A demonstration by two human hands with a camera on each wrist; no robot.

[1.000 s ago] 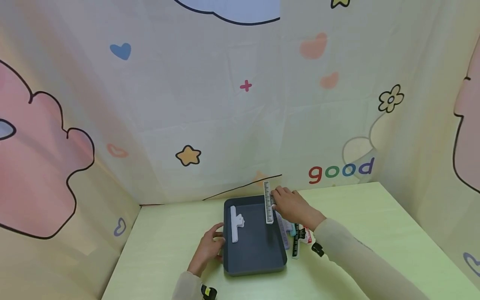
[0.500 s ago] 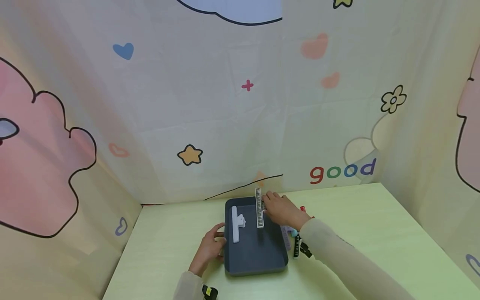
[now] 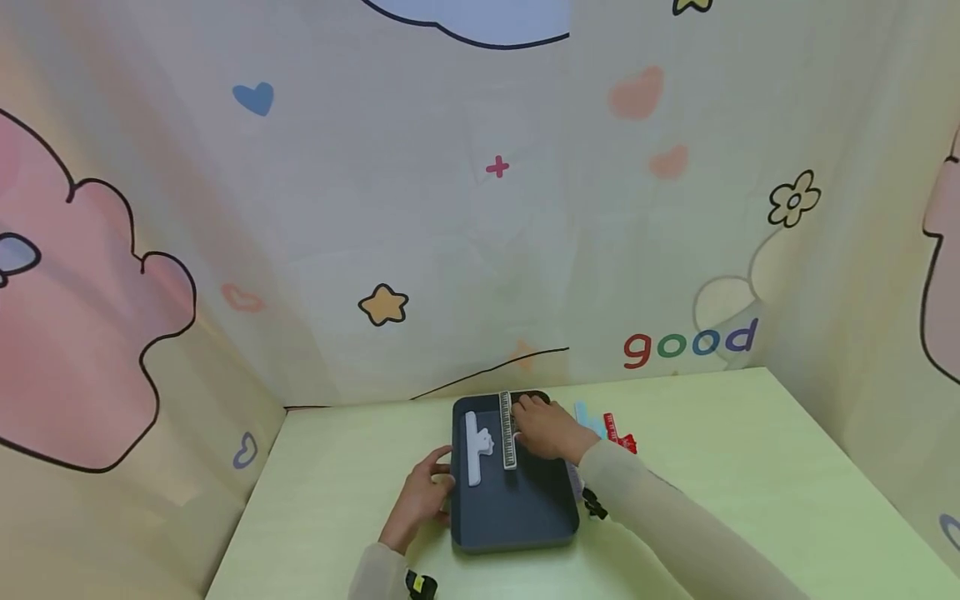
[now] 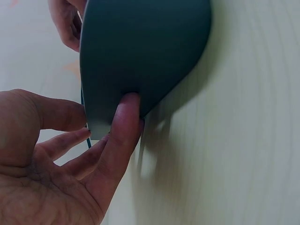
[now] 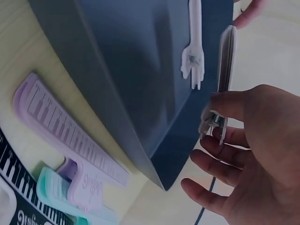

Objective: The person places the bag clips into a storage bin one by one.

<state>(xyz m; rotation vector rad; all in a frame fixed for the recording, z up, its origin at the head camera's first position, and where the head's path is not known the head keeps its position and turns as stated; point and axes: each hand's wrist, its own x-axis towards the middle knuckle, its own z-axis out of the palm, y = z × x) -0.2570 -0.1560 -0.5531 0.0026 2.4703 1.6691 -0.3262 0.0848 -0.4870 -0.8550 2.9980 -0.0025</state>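
Observation:
My right hand (image 3: 546,429) pinches a white clip with a piano-key print (image 3: 507,429) between thumb and fingers, over the far part of the dark grey tray (image 3: 517,517). In the right wrist view that clip (image 5: 227,56) is seen edge-on; whether it touches the tray floor cannot be told. To its left a plain white clip (image 3: 472,450) lies inside the tray. At the tray's left side, my left hand (image 3: 422,493) holds the wall. In the left wrist view, a fingertip (image 4: 127,105) presses the tray's outer face while another digit meets the rim.
Right of the tray several more clips lie on the pale table (image 3: 697,467): a purple one (image 5: 65,126), a teal one (image 5: 56,187), a black piano-key one (image 5: 14,164) and a red one (image 3: 613,429). A printed cloth (image 3: 450,250) hangs behind the table.
My right hand has moved left and lowered the piano-key clip from the tray's right edge to beside the white clip. The left hand has kept its place at the tray.

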